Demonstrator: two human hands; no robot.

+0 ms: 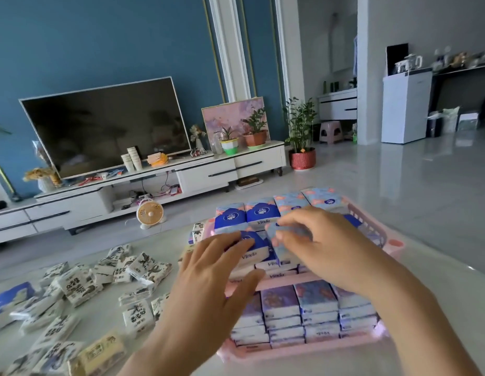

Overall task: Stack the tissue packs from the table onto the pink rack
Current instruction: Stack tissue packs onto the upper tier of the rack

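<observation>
The pink rack (pixel 368 221) stands on the white table, right of centre, with two tiers full of blue and patterned tissue packs. My left hand (pixel 208 272) lies with straight fingers on a blue Vinda pack (pixel 253 253) at the front of the upper tier. My right hand (pixel 328 248) has curled fingers round a light blue patterned pack (pixel 287 240) beside it, on top of the stack. The lower tier (pixel 303 348) holds rows of packs below my wrists. Several white packs with black print (pixel 81 289) lie loose on the table to the left.
A blue pack (pixel 13 297) lies at the table's far left edge. Beyond the table are a small fan (pixel 150 214) on the floor, a TV stand with a television (pixel 105 123) and potted plants.
</observation>
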